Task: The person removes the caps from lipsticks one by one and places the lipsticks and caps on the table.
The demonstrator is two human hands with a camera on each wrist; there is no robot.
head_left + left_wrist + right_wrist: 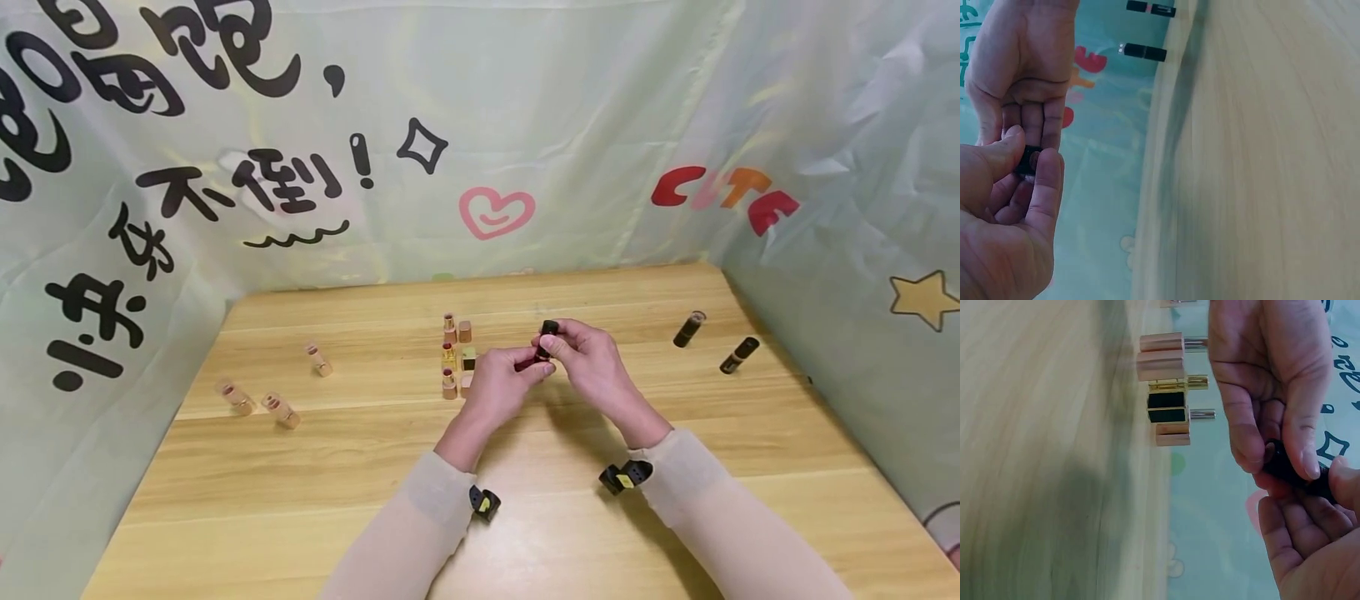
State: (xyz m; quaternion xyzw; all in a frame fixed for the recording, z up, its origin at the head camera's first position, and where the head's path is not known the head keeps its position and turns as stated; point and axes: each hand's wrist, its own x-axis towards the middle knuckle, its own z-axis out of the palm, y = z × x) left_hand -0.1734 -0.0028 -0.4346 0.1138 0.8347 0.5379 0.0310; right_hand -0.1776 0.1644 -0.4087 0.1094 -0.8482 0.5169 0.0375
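Observation:
A black lipstick tube point(549, 328) is held by both hands above the middle of the table. My right hand point(596, 371) grips its upper part between thumb and fingers. From the other side, my left hand point(497, 385) pinches the lower end. In the left wrist view, only a short black piece of the tube point(1030, 160) shows between the fingers; the rest is hidden. The right wrist view has the tube point(1288, 465) lying slanted across both hands' fingertips. Close beside my left hand stand open lipsticks point(449, 358) in a column, with their caps point(465, 332) alongside.
On the right of the wooden table point(360, 492) stand two black lipstick tubes, one farther back point(688, 329) and one nearer the edge point(739, 355). Several pinkish tubes with clear caps point(281, 411) stand at the left. Printed cloth point(600, 100) walls the table's back and sides.

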